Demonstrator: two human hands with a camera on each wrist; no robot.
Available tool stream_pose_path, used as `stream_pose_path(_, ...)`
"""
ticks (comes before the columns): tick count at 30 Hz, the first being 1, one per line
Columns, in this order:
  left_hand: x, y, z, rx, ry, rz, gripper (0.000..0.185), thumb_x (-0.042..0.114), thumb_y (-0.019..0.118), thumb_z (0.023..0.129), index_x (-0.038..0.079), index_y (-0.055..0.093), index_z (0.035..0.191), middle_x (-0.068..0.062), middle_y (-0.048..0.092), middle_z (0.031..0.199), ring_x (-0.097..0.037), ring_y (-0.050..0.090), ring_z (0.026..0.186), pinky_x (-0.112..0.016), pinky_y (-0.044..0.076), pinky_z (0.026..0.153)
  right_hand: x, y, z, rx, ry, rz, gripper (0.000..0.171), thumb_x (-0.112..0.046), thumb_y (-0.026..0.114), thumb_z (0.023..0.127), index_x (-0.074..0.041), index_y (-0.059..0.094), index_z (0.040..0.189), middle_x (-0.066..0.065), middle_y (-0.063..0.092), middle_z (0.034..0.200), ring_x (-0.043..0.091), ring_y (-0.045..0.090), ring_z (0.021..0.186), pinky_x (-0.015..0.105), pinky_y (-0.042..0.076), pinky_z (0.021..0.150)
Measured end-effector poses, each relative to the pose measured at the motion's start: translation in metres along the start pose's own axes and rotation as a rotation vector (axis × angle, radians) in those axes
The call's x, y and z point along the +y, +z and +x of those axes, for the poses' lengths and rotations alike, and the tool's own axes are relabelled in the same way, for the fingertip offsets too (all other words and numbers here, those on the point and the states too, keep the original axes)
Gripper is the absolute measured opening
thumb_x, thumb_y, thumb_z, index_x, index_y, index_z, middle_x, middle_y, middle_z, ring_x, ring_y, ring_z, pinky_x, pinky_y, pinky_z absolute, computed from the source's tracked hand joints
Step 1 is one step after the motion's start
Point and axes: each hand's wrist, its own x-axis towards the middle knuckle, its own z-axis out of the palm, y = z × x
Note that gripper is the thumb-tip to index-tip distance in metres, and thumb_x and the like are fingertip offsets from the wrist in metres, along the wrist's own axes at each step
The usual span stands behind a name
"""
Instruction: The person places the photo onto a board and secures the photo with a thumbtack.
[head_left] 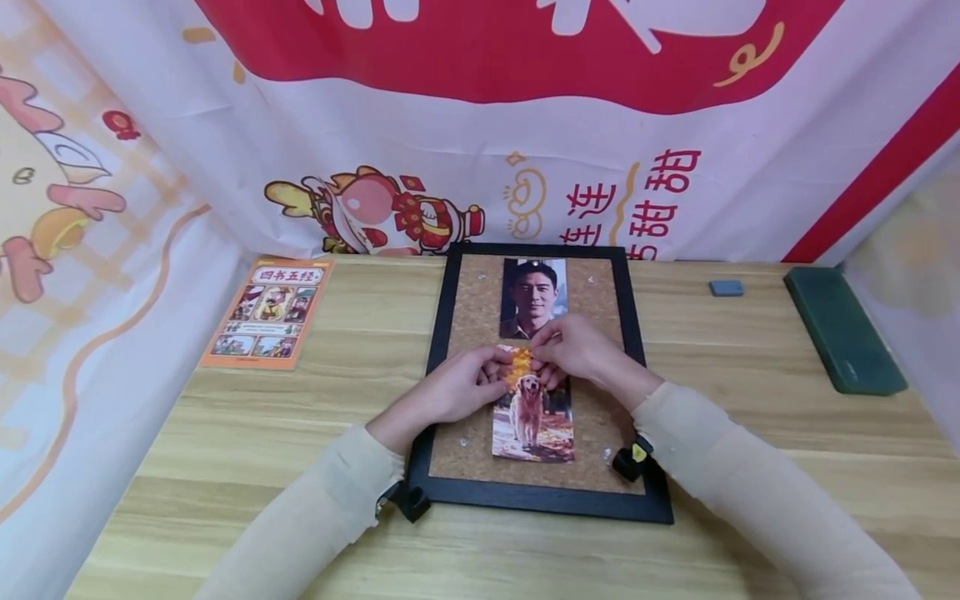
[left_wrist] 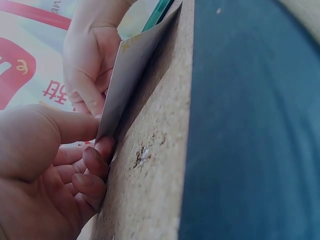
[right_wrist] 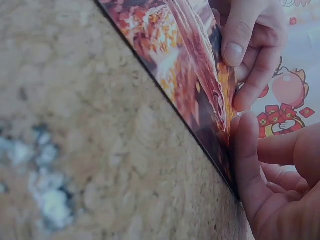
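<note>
A: Grip. The left hand (head_left: 450, 390) and the right hand (head_left: 576, 350) each pinch the upper edge of the dog photo (head_left: 534, 417), thumb and fingertips closed narrowly on the paper; the wrist views show that edge lifted slightly off the cork.

B: Location of the photo?

A: It lies upright in the lower middle of the cork board (head_left: 472, 317), its top edge just below the portrait photo (head_left: 533, 297) mounted above it. It shows a golden dog standing among orange leaves; the back of the print is plain white.

B: Surface and surroundings?

A: The board has a black frame (head_left: 438, 333) and lies flat on a light wood-grain tabletop (head_left: 750, 400). Pale spots mark the cork. A cloth backdrop (head_left: 600, 150) in white and red with cartoon figures hangs behind and to both sides.

B: Edges and free space?

A: An orange booklet (head_left: 270, 312) lies well to the left, a small grey block (head_left: 726, 287) and a dark green case (head_left: 843, 329) well to the right. Bare cork flanks the photo on both sides, and bare tabletop separates the frame from these objects.
</note>
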Motion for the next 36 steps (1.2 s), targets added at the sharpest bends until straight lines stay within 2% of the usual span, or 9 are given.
stream_pose_path(11,0.000,-0.001,-0.002,0.017,-0.011,0.001,0.036,0.022,0.064,0.090,0.012,0.058,0.125,0.004,0.060,0.085,-0.010,0.057,0.072,-0.028,0.047,0.064,-0.008,0.003,0.006,0.021,0.061,-0.090,0.012,-0.009,0.057,0.094,-0.003,0.063,0.103,0.014,0.069,0.083,0.021,0.065,0.057,0.037,0.055,0.055)
stream_pose_path(18,0.000,0.003,0.002,0.017,-0.018,0.017,0.037,0.024,0.065,0.090,0.014,0.059,0.124,0.004,0.059,0.081,-0.011,0.055,0.068,-0.028,0.045,0.060,-0.006,-0.002,0.009,0.012,0.036,-0.236,0.008,-0.010,0.059,0.091,-0.003,0.062,0.095,0.012,0.066,0.070,0.018,0.060,0.047,0.033,0.051,0.045)
stream_pose_path(21,0.001,0.003,0.002,0.017,-0.018,0.031,0.037,0.024,0.065,0.090,0.013,0.059,0.124,0.004,0.059,0.080,-0.011,0.055,0.068,-0.027,0.045,0.060,-0.003,-0.005,0.009,0.012,0.058,-0.270,0.011,-0.014,0.062,0.091,-0.004,0.061,0.093,0.010,0.063,0.062,0.017,0.057,0.043,0.032,0.048,0.041)
stream_pose_path(25,0.002,0.003,0.002,0.025,-0.022,0.057,0.035,0.022,0.066,0.089,0.012,0.060,0.122,0.004,0.059,0.079,-0.010,0.054,0.067,-0.027,0.044,0.060,0.001,-0.007,0.009,0.020,0.079,-0.260,0.015,-0.020,0.064,0.091,-0.006,0.061,0.094,0.008,0.062,0.058,0.018,0.056,0.041,0.034,0.048,0.039)
stream_pose_path(29,0.004,0.003,0.003,0.024,-0.025,0.090,0.036,0.022,0.066,0.089,0.012,0.060,0.123,0.003,0.058,0.077,-0.011,0.053,0.064,-0.028,0.043,0.057,0.005,-0.009,0.009,0.034,0.080,-0.227,0.015,-0.023,0.065,0.091,-0.008,0.063,0.095,0.011,0.065,0.061,0.019,0.057,0.040,0.036,0.049,0.040)
stream_pose_path(36,0.007,0.009,0.006,0.024,-0.033,0.147,0.037,0.025,0.067,0.089,0.015,0.059,0.123,0.004,0.057,0.075,-0.010,0.053,0.062,-0.027,0.041,0.055,0.013,-0.015,0.002,0.022,0.055,-0.150,0.014,-0.020,0.059,0.094,-0.007,0.062,0.100,0.014,0.066,0.067,0.021,0.058,0.043,0.039,0.050,0.041)
